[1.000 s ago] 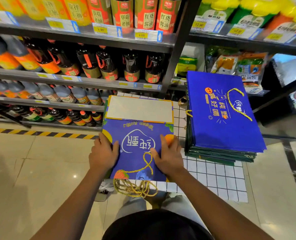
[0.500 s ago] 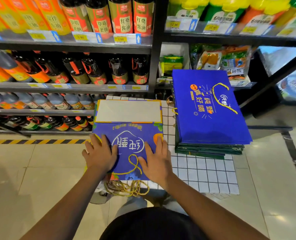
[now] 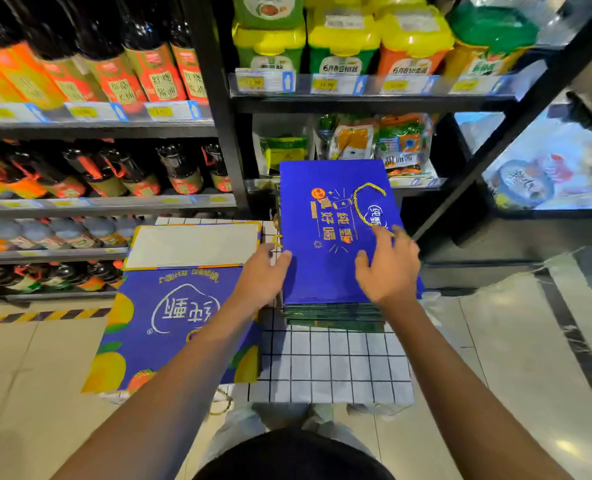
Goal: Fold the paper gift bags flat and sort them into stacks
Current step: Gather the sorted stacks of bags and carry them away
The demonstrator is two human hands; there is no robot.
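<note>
Reaching hands: left hand [image 3: 265, 271] at the stack's left edge, right hand [image 3: 388, 268] on the top blue bag [image 3: 325, 216]
Fingers: both spread, relaxed
Stack of bags [image 3: 336, 315]: on checkered table [image 3: 329, 368]
Folded bag [image 3: 169, 323]: flat, left of stack

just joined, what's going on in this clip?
A person is sorting flattened paper gift bags on a white grid-pattern table in a shop aisle. Both hands are at the stack of blue bags on the right: the left hand touches its left edge, and the right hand reaches over the top bag with fingers spread, near its yellow cord handle. A folded bag with an orange-fruit print lies flat to the left, not held.
</note>
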